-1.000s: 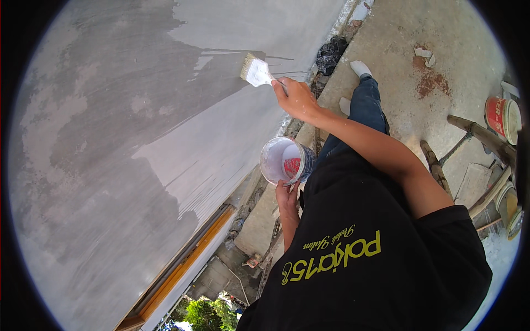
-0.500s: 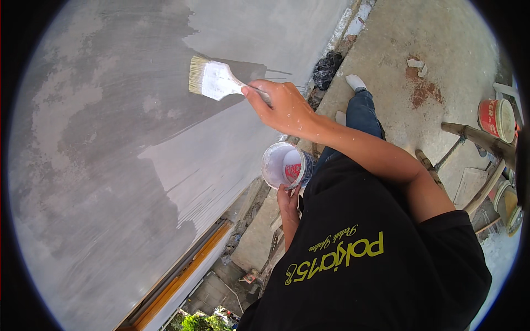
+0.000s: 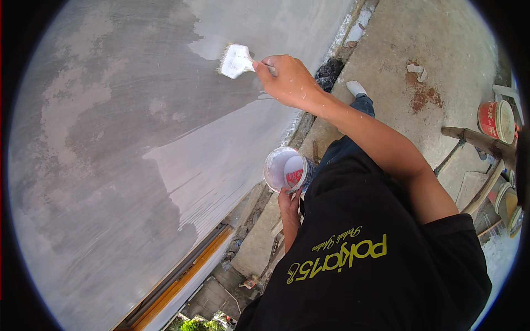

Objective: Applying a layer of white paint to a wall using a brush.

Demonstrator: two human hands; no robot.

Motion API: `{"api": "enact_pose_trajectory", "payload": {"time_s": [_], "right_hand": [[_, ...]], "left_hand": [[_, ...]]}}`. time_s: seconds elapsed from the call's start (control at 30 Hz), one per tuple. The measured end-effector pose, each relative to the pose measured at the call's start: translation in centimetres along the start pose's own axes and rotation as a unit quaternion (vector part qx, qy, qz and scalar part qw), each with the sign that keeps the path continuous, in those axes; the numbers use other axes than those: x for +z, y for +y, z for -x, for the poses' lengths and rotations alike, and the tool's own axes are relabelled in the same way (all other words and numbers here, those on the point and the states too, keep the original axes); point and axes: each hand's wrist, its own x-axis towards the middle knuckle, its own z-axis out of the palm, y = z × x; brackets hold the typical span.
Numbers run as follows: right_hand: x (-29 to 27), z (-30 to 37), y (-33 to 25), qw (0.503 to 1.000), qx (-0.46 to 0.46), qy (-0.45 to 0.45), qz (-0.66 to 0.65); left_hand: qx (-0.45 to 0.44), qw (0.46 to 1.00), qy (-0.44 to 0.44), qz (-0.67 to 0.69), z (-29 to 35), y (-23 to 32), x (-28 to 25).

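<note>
My right hand [image 3: 290,80] is closed around the handle of a flat paintbrush [image 3: 237,62], whose head is coated white. Its bristles are pressed and splayed on the grey wall [image 3: 121,127]. Darker and lighter patches cover the wall, with thin streaks below the brush. Lower down, my left hand [image 3: 289,203] grips the rim of a paint bucket [image 3: 276,164], fingers at its near edge. White paint coats the bucket's inside, and something red and white shows within it.
An orange-brown frame [image 3: 182,278] borders the wall at lower left. Rubble and a black bag [image 3: 329,73] lie along the wall's foot. On the concrete floor [image 3: 436,44] is reddish-brown debris [image 3: 426,98]. A wooden beam [image 3: 480,140] and a red-and-white bucket [image 3: 496,121] stand at right.
My right hand has moved up and slightly right with the paintbrush, whose bristles now splay on the wall. The bucket in my left hand has shifted only slightly.
</note>
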Motion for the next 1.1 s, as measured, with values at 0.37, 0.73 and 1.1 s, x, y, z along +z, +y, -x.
{"api": "enact_pose_trajectory", "payload": {"time_s": [0.37, 0.73, 1.1], "right_hand": [[-0.9, -0.4, 1.6, 0.997, -0.065, 0.031, -0.022], [-2.5, -2.3, 2.1, 0.995, 0.044, 0.005, 0.085], [-3.6, -2.4, -3.3, 0.987, -0.145, 0.068, 0.019]], "left_hand": [[0.013, 1.0, 0.014, 0.005, 1.5, -0.3, 1.9], [-0.033, 0.999, 0.006, 0.032, -2.0, -1.3, -1.2], [-0.047, 0.997, 0.003, 0.058, -2.9, -0.5, -1.9]]}}
